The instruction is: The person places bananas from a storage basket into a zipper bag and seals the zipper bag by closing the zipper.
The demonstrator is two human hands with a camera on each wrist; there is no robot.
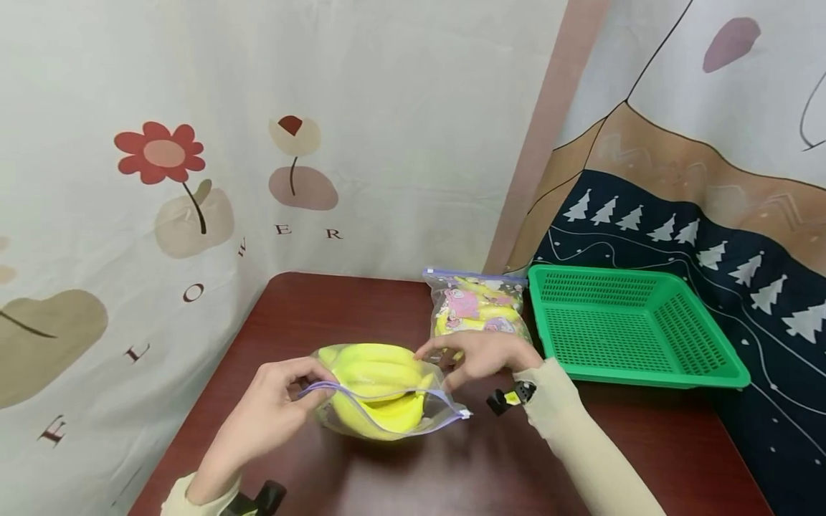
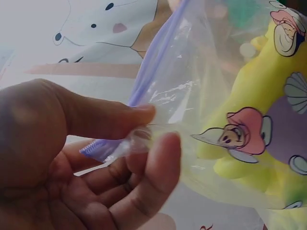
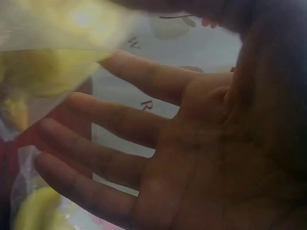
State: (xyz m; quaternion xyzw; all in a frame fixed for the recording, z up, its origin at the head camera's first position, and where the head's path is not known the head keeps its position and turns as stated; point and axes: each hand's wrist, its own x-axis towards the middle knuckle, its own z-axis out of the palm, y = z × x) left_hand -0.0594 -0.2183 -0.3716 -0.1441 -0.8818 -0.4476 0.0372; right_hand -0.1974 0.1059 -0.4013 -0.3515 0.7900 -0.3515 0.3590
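A clear zip bag (image 1: 439, 416) with a purple zip edge holds a bunch of yellow bananas (image 1: 377, 373) above the table. My left hand (image 1: 267, 405) pinches the left end of the bag's mouth between thumb and fingers. Close up in the left wrist view, the purple zip strip (image 2: 153, 62) runs past the thumb, and cartoon prints show on the plastic. At the bag's right side is my right hand (image 1: 480, 352), index fingertip at the plastic. Its fingers (image 3: 120, 120) are extended and spread in the right wrist view. The bag's mouth gapes between the hands.
A second printed zip bag (image 1: 477, 304) with yellow contents lies behind my right hand. To its right stands a green plastic basket (image 1: 639, 376). Dark red tabletop (image 1: 323, 308) lies under everything, with printed curtains (image 1: 413, 143) behind it.
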